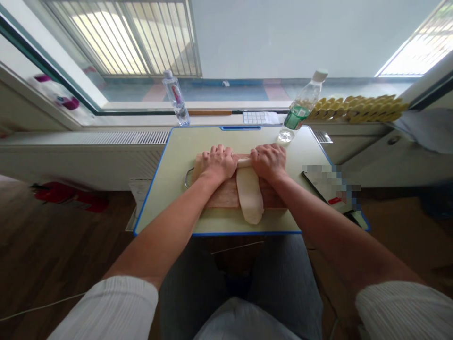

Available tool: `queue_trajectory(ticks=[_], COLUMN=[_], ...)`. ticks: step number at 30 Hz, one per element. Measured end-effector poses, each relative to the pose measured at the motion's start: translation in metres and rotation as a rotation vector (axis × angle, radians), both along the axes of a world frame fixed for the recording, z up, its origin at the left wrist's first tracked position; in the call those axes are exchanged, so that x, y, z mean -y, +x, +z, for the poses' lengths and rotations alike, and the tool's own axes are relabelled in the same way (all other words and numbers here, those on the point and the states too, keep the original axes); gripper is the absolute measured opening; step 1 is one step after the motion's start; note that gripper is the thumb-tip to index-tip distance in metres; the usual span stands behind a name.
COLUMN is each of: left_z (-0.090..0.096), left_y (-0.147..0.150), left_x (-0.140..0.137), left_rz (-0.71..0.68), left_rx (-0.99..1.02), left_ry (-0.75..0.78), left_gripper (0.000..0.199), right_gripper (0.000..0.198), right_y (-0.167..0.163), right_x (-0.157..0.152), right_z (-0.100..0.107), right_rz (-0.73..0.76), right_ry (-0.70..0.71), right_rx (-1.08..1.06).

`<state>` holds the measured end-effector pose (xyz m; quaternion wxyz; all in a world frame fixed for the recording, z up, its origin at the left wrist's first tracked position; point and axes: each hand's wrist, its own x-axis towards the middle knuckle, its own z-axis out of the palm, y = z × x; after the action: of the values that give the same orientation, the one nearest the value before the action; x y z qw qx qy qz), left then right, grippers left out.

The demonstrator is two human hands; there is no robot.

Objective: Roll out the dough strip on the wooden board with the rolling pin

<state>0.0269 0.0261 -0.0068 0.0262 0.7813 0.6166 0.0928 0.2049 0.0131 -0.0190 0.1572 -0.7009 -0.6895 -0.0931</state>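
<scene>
1. Bending over the far side of the wooden board [221, 196], the left hand [219, 163] is half closed, its fingers curled; what lies under its palm I cannot tell.
2. The right hand [271, 160] is curled in the same way – its palm is also hidden, so I cannot tell its hold.
3. The dough [249, 191] is a long pale strip across the board. Its far end makes a rounded roll between the two hands; its near end hangs past the board's near edge, short of the blue rim [247, 233] of the table [170, 165].
4. At the far edge of the table, on the left, is a clear bottle [176, 99] with its cap on; clear liquid seems to be in the lower part.
5. The green-labelled bottle [299, 111] stands on the table near the far right corner, capped in white; its liquid level I cannot tell.
6. Pale table surface gives room on the left of the board – only a metal handle [186, 178] reaches into it. On the right, a partly blurred flat object [322, 189] takes the space near the rim.
</scene>
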Motion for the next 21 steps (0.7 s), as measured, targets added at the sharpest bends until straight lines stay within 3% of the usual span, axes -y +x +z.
queue_trajectory(ticks=[9, 16, 21], left_z=[0.005, 0.005, -0.002], left_y=[0.003, 0.002, -0.001], left_x=[-0.001, 0.026, 0.051], left_rz=[0.039, -0.015, -0.044], left_rx=[-0.023, 0.048, 0.07], left_ry=[-0.046, -0.042, -0.027], left_gripper=[0.049, 0.057, 0.064], right_gripper=[0.047, 0.048, 0.061], right_y=[0.011, 0.005, -0.002], right_x=[-0.012, 0.028, 0.063], right_z=[0.002, 0.003, 0.006], right_rz=[0.121, 0.058, -0.014], right_ry=[-0.109, -0.073, -0.134], right_rx=[0.093, -0.033, -0.118])
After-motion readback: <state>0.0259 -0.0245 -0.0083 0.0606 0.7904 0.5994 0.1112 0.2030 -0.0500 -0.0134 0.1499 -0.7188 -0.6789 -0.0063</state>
